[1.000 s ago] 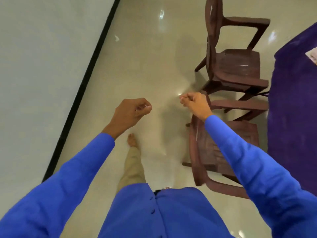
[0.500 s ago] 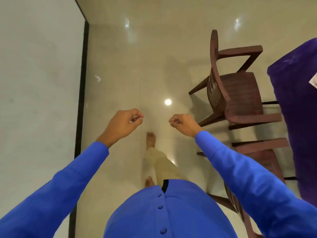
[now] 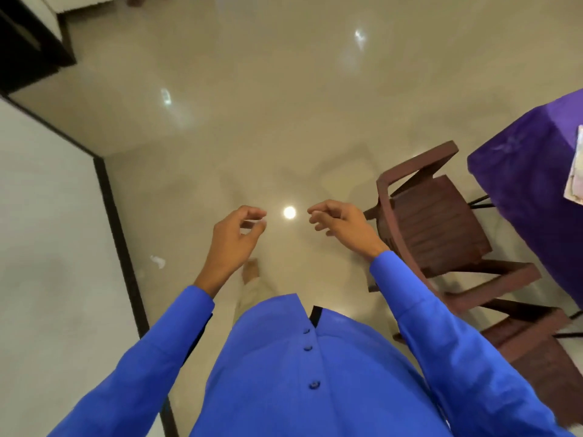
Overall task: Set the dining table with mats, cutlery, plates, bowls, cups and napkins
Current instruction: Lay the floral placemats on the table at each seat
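blue sleeves lead to the left hand [image 3: 233,234] and right hand [image 3: 339,220], both loosely curled, holding nothing. beyond, brown chair [image 3: 432,222] crowds the purple-clothed table [image 3: 530,171] at right; a stride could clip its leg.

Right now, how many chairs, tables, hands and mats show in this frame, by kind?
Chairs: 2, one beside the table, one nearer the person
Tables: 1, purple-clothed
Hands: 2, left and right, both holding nothing
Mats: 1, partly in view at the table's edge
Total: 6
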### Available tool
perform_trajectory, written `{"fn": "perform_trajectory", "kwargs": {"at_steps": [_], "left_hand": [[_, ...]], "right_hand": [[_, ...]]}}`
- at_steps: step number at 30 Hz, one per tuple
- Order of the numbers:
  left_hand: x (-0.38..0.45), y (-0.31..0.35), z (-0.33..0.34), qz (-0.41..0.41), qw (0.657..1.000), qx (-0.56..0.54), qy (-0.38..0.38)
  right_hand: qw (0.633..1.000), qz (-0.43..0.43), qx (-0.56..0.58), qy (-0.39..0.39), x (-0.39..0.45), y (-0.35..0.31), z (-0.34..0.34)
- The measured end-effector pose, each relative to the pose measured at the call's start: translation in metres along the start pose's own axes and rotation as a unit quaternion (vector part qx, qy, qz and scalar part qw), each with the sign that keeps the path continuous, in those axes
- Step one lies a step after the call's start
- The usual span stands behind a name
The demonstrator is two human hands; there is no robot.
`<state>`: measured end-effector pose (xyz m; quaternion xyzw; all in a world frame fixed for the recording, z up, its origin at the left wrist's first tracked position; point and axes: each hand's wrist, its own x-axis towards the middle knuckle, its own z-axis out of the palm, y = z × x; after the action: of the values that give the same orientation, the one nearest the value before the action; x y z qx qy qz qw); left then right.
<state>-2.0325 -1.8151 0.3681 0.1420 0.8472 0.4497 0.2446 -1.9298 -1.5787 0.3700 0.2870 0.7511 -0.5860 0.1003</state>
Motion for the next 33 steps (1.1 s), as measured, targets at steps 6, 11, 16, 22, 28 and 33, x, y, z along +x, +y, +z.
{"fn": "perform_trajectory", "kwargs": {"at_steps": [6,11,16,22,28,33], "left_hand": [[0.187,0.036,-0.021,0.024,0.995,-0.019,-0.09],[0.313,0.089,-0.024,0.025,0.986,0.003,-0.165],[0.426,0.157,-0.009,0.08,0.955,0.062,-0.279],[0.568,0.231,0.078,0.102,0.92,0.096,-0.367],[0.661,0.329,0.181,0.101,0.893,0.097,-0.428],[0.724,0.42,0.266,0.14,0.859,0.108,-0.48]], "right_hand": [[0.993,0.022,0.083,0.087,0.13,-0.064,-0.03],[0.967,0.062,0.151,0.195,0.199,-0.102,-0.075],[0.929,0.11,0.215,0.281,0.243,-0.133,-0.122],[0.867,0.155,0.3,0.366,0.323,-0.122,-0.199],[0.807,0.164,0.363,0.435,0.402,-0.097,-0.323],[0.762,0.144,0.388,0.497,0.439,-0.108,-0.43]]}}
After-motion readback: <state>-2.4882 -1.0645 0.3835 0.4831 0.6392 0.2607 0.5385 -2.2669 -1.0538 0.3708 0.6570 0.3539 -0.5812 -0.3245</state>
